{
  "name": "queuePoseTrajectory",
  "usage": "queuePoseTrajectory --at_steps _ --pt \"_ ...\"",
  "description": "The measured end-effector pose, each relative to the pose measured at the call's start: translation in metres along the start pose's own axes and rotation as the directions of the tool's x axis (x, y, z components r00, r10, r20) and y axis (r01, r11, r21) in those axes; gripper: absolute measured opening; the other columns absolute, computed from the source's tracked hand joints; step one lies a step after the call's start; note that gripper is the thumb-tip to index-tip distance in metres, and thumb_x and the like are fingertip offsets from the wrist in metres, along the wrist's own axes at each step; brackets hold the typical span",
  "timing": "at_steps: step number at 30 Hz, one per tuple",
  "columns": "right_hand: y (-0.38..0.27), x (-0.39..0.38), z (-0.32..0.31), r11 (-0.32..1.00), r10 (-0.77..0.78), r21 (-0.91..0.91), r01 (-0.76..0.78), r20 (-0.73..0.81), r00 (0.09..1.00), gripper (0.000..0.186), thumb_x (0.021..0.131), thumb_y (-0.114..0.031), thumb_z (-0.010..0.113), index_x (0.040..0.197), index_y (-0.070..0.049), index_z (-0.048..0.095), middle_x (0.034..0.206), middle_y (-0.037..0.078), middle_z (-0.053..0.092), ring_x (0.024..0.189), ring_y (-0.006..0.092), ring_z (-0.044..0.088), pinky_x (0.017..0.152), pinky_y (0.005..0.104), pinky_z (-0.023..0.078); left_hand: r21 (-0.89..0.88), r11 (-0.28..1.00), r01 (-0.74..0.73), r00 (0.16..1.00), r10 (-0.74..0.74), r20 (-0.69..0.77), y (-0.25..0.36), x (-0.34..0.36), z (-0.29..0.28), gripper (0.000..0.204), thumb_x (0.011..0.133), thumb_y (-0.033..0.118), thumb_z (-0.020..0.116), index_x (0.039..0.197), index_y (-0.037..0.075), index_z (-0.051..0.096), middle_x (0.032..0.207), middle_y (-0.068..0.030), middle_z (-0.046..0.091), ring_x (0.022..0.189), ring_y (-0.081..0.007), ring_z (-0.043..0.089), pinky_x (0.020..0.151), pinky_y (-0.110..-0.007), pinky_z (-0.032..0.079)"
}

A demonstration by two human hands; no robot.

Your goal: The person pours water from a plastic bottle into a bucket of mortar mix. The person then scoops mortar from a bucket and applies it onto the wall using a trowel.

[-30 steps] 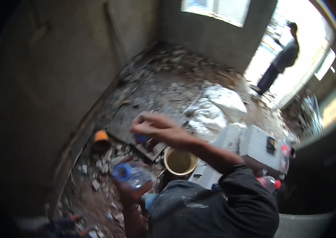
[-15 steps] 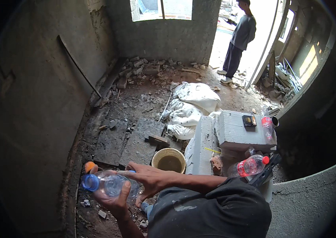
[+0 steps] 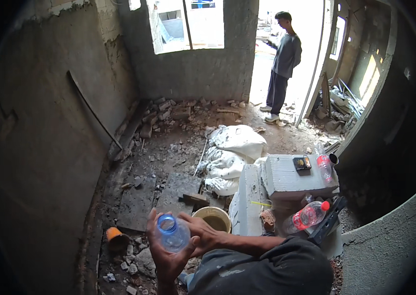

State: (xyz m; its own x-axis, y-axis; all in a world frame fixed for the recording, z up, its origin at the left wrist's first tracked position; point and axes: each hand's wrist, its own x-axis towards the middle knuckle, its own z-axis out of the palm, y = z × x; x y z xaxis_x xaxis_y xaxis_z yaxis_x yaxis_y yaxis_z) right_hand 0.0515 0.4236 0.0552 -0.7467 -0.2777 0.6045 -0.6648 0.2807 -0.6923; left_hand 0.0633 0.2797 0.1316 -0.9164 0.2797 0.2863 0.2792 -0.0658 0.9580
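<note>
A clear plastic bottle [image 3: 174, 239] with a blue neck is held up in front of the person's body, above the rubble-strewn floor, its uncapped mouth tipped toward the camera. The left hand [image 3: 167, 260] grasps it, fingers along one side and thumb along the other. The right hand [image 3: 204, 235] is right beside the bottle, partly hidden behind it; whether it grips anything cannot be told.

Just beyond the right hand stands a round bucket [image 3: 227, 215] with murky contents. On the floor to the left lies an orange container [image 3: 113, 233]. To the right, pale blocks [image 3: 286, 181] carry a small dark box [image 3: 302, 163] and a bottle with a red label [image 3: 324, 167]; a red-capped bottle [image 3: 308, 217] lies nearer. Past the bucket, white sacks [image 3: 240, 141] are heaped, and another person [image 3: 284, 56] stands in the bright doorway.
</note>
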Motion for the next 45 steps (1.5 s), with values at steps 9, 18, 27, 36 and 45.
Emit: queuePoseTrajectory --at_steps 9,18,27,36,45 --pt "0.001 0.002 -0.007 1.000 -0.018 0.026 0.018 -0.008 1.000 0.061 0.061 -0.029 0.077 0.106 0.000 0.048 0.096 0.017 0.045 0.086 0.0345 0.050 0.067 0.0424 0.044 0.182 0.983 -0.007 0.997 -0.007 0.074 -0.007 -0.001 -0.002 0.104 0.065 0.038 0.085 0.141 0.001 0.025 0.134 -0.0222 0.039 0.127 -0.0337 0.038 0.106 -0.045 0.033" --pt "-0.008 0.006 -0.015 0.999 -0.006 0.039 0.008 -0.040 0.999 0.060 0.062 -0.028 0.076 0.110 -0.002 0.050 0.101 0.017 0.048 0.090 0.0343 0.053 0.071 0.0413 0.046 0.564 0.801 -0.203 0.976 0.115 0.187 -0.006 0.001 -0.006 0.104 0.062 0.029 0.088 0.140 -0.001 0.027 0.136 -0.0223 0.040 0.126 -0.0298 0.042 0.105 -0.040 0.036" --pt "-0.007 0.010 -0.021 0.999 0.043 0.001 -0.043 -0.105 0.994 0.051 0.062 -0.027 0.077 0.100 0.000 0.057 0.097 0.016 0.054 0.082 0.0334 0.059 0.069 0.0396 0.048 0.576 0.801 -0.163 0.981 0.068 0.183 -0.002 0.003 -0.004 0.103 0.063 0.042 0.084 0.137 -0.005 0.031 0.136 -0.0270 0.038 0.130 -0.0378 0.035 0.107 -0.046 0.031" --pt "-0.014 0.013 -0.027 0.994 0.015 -0.102 -0.029 -0.138 0.990 0.056 0.060 -0.027 0.079 0.105 0.000 0.058 0.099 0.016 0.056 0.086 0.0323 0.061 0.071 0.0389 0.050 0.538 0.813 -0.221 0.974 0.157 0.163 0.010 0.001 -0.005 0.094 0.065 0.044 0.083 0.135 -0.003 0.039 0.133 -0.0290 0.041 0.129 -0.0415 0.037 0.104 -0.050 0.032" --pt "-0.025 0.019 -0.032 0.979 -0.029 -0.206 -0.003 -0.156 0.987 0.059 0.058 -0.022 0.082 0.107 -0.001 0.059 0.102 0.014 0.055 0.088 0.0298 0.061 0.071 0.0376 0.052 0.426 0.843 -0.328 0.939 0.338 0.055 0.011 -0.008 -0.008 0.070 0.069 0.033 0.082 0.125 0.002 0.053 0.125 -0.0209 0.053 0.120 -0.0371 0.050 0.099 -0.047 0.041"
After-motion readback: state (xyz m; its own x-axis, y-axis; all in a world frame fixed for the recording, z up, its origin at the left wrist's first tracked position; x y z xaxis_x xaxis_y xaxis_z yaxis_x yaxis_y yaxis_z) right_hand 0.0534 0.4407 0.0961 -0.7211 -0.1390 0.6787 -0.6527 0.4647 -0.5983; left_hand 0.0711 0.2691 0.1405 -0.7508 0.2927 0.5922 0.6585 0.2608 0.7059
